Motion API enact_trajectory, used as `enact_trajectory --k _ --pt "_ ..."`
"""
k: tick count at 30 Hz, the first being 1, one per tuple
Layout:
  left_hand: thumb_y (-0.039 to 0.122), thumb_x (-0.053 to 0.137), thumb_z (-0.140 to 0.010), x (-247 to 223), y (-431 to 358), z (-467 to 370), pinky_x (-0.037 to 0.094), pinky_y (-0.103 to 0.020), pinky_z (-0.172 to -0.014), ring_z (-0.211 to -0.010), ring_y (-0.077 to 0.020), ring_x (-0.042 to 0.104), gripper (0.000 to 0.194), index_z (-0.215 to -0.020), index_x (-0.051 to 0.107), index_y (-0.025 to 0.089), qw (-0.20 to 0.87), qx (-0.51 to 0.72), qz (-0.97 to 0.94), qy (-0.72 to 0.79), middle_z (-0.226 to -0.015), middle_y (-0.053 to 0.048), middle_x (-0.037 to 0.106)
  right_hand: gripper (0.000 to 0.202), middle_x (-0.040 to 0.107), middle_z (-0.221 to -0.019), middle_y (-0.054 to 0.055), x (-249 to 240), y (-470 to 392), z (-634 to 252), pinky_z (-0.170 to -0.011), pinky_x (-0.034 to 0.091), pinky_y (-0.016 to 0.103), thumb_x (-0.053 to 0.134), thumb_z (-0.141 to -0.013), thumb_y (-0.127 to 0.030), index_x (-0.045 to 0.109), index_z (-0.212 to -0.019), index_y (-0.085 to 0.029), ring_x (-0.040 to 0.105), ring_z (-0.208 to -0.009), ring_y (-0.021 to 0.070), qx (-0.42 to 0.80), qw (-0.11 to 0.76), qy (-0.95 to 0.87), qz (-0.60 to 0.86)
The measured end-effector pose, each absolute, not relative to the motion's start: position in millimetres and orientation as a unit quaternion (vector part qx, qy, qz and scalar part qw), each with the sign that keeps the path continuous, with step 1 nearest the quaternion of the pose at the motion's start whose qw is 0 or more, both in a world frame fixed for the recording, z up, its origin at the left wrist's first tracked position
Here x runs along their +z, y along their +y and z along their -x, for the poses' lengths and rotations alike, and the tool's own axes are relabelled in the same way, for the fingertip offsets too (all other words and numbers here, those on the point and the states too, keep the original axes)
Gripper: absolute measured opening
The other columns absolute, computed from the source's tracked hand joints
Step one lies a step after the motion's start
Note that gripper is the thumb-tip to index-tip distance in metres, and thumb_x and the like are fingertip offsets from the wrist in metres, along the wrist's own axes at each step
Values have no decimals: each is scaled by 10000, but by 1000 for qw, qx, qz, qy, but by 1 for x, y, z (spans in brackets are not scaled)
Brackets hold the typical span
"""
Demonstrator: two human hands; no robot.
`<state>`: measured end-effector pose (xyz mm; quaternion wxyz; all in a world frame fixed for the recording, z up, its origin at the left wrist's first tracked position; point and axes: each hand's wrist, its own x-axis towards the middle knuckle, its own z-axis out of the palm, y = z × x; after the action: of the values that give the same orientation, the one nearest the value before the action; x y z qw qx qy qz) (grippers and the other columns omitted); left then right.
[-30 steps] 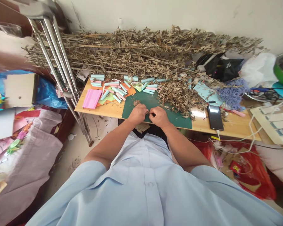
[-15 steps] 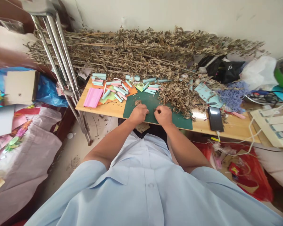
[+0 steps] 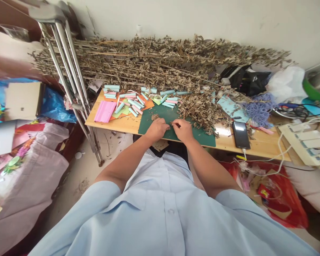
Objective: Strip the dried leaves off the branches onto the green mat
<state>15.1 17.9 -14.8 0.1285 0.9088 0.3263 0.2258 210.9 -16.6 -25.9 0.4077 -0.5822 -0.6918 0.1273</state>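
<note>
My left hand [image 3: 157,129] is closed over the green cutting mat [image 3: 208,139], its fingers curled in. Whatever it may hold is hidden. A small brown clump of dried leaf [image 3: 154,117] lies just beyond its knuckles. Close on the right, my right hand [image 3: 182,130] pinches a small dark bit of dried leaf between thumb and fingers. The fingertips of both hands nearly meet, and crumbs are scattered on the mat between them. A heap of dried leaves [image 3: 198,110] covers the mat's far right part, beyond my right hand.
Blue and pink paper rolls [image 3: 135,104] and a pink paper stack [image 3: 105,111] lie at left. Long dried plant stalks [image 3: 138,60] line the wall. Crutches [image 3: 69,67] stand left. On the right are a phone [image 3: 240,135], purple yarn [image 3: 258,106] and a power strip [image 3: 304,140].
My right hand has moved slightly left, bringing its pinched fingertips closer to my left hand. The left hand stays nearly in place. The view has shifted a little.
</note>
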Motion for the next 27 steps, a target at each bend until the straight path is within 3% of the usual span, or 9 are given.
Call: enact_trajectory --k 8,12,20,24,27 --pt "245 434 -981 -4 12 -9 445 -409 -913 -927 -253 543 307 -1047 716 145 111 224 -916 314 -941 -125 597 126 748 -888 55 -17 -12 -202 -841 529 403 595 -864 -200 714 -848 -236 664 -874 243 123 367 -725 569" --pt "156 418 -952 -8 15 -10 447 -399 -917 -925 -252 558 304 -1037 709 138 109 226 -913 322 -923 -128 620 122 749 -887 55 -17 -11 -204 -831 526 398 605 -862 -191 720 -854 -232 667 -868 244 128 353 -733 567" --pt "183 427 -963 -14 16 -11 461 -383 -867 -911 -233 552 303 -918 726 177 109 251 -899 341 -900 -103 601 144 753 -904 58 -12 -10 -204 -855 524 408 604 -853 -158 728 -874 -227 670 -888 250 144 333 -747 558" --pt "194 436 -967 -16 16 -12 464 -357 -847 -935 -222 538 296 -920 729 189 112 266 -891 349 -959 -98 596 236 763 -962 51 -6 -15 -205 -904 527 420 546 -845 -111 742 -905 -229 675 -939 250 154 328 -761 538" --pt "189 427 -972 -15 16 -12 467 -353 -871 -924 -219 545 300 -929 724 177 122 261 -897 334 -933 -98 603 201 760 -1027 58 -5 -21 -205 -946 521 436 603 -835 -150 747 -951 -229 673 -985 260 149 332 -773 520"
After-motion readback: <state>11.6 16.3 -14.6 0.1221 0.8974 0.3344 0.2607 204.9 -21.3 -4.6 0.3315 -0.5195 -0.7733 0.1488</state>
